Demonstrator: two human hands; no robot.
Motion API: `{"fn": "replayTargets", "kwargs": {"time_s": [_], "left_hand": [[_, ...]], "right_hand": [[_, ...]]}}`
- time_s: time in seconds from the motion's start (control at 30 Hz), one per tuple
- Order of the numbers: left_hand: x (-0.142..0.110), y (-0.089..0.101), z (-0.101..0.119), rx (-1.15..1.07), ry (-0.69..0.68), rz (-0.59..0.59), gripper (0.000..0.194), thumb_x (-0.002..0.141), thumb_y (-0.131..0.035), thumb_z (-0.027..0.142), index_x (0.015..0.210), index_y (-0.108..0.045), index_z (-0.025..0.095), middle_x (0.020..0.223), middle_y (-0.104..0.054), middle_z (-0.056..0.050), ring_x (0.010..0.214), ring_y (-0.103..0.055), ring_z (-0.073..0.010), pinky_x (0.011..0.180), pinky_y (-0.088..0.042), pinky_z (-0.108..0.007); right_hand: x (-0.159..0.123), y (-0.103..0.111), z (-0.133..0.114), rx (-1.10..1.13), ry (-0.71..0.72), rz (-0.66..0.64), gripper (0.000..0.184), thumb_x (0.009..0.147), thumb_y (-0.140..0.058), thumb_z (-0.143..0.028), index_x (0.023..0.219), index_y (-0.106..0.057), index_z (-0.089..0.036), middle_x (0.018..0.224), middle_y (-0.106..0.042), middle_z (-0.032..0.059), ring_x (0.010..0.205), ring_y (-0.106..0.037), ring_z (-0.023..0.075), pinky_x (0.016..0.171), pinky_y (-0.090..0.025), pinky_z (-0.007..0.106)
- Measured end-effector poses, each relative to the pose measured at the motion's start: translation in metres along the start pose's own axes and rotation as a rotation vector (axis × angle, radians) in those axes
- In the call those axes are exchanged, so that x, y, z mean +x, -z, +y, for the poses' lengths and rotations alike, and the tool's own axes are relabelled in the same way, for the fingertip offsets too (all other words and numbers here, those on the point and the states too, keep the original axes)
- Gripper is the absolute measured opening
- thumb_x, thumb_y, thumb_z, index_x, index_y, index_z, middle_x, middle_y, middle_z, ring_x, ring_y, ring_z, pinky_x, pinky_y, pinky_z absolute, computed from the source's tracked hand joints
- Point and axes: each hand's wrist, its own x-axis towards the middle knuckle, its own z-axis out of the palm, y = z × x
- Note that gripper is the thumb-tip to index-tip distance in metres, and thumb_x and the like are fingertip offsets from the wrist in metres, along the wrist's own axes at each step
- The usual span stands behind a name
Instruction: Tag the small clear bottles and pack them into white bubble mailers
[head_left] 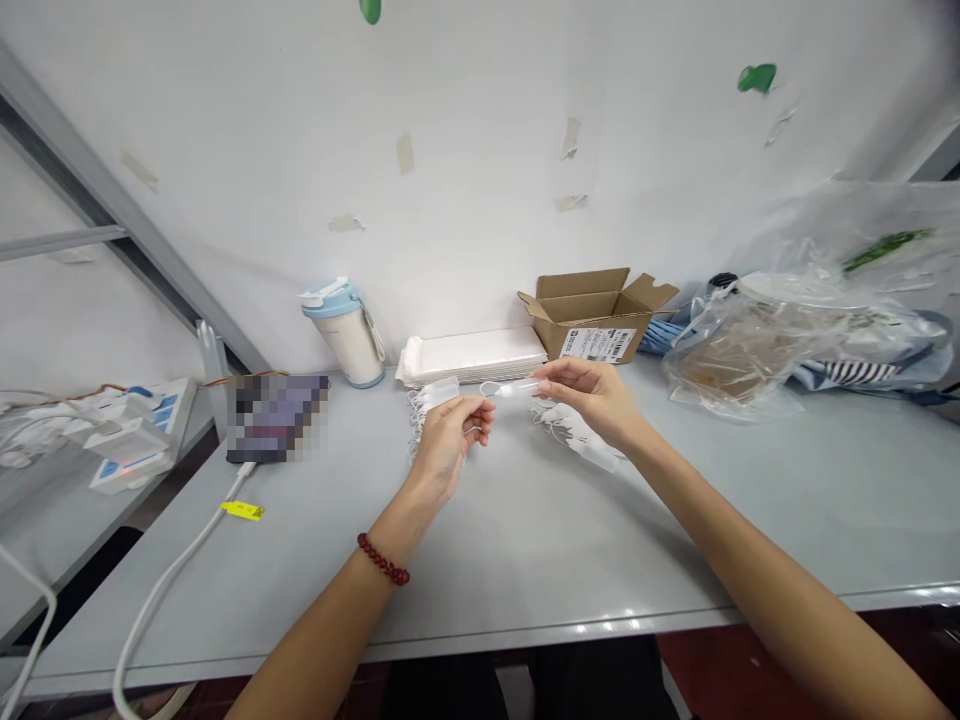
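Observation:
Between my hands, above the table, is a small clear-and-white tube-like piece (pixel 519 388) with a thin cord loop at its left end. My right hand (pixel 592 395) pinches the piece's right end between thumb and fingers. The cord loop is held at the fingertips of my left hand (pixel 448 440), whose other fingers curl inward. Behind my left hand lies a row of similar white pieces (pixel 439 392) with cords, partly hidden by the hand. Under my right hand is another group of white corded pieces (pixel 585 440).
A stack of flat white packs (pixel 476 352) and an open cardboard box (pixel 592 315) stand against the wall. To the left are a blue-lidded cup (pixel 346 335), a phone (pixel 274 415) on a white cable and a power strip (pixel 146 440). A clear plastic bag (pixel 742 350) lies right.

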Motion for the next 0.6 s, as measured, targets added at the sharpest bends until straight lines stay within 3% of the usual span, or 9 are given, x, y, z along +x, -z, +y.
{"fn": "replayTargets", "kwargs": {"time_s": [0.6], "left_hand": [[-0.0002, -0.0008, 0.0009, 0.008, 0.009, 0.024, 0.017, 0.07, -0.063, 0.028, 0.066, -0.065, 0.011, 0.067, -0.057, -0.004, 0.059, -0.05, -0.01, 0.051, -0.039, -0.023]], "right_hand": [[-0.0003, -0.0002, -0.0017, -0.01, 0.005, 0.023, 0.027, 0.067, -0.073, -0.04, 0.084, -0.069, -0.019, 0.08, -0.069, 0.0038, 0.072, -0.063, 0.0158, 0.072, -0.051, 0.034]]}}
